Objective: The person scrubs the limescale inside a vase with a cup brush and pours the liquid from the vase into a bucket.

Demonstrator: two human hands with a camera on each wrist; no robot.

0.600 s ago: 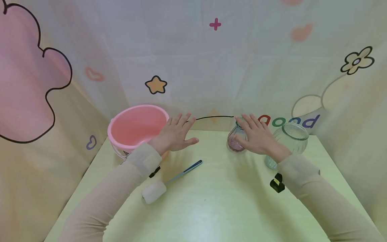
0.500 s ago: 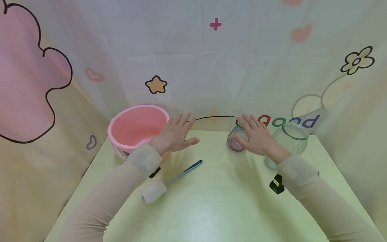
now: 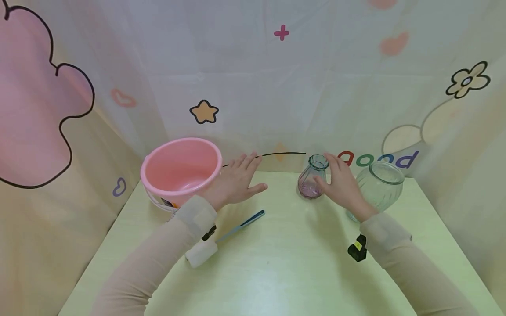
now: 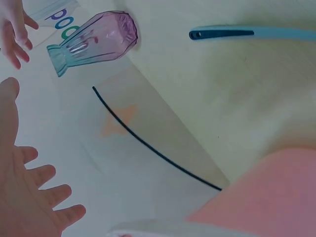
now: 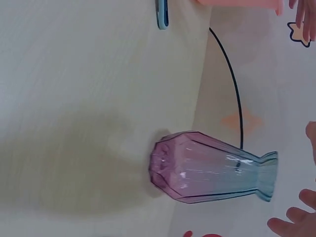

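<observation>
My left hand (image 3: 237,181), fingers spread and straight, hovers beside the right rim of a pink bucket (image 3: 168,169), holding nothing. My right hand (image 3: 343,186) is in the air just right of a small glass vase (image 3: 310,182), its thumb and fingers parted and slightly bent. The vase stands upright, purple at the base and blue-green at the neck. In the right wrist view, fingertips (image 5: 296,217) show beyond the neck of the vase (image 5: 207,168), apart from it. A sponge brush (image 3: 241,226) with a blue handle and white head lies below my left hand.
A larger clear glass jar (image 3: 381,191) stands at the right, partly behind my right hand and wrist. The pale table (image 3: 269,272) ends at a printed curtain (image 3: 253,87) that hangs at the back and both sides.
My right hand has drawn slightly right and turned more side-on, uncovering the vase's neck. My left hand has shifted a little right and down. The bucket, vase, jar and brush stay put.
</observation>
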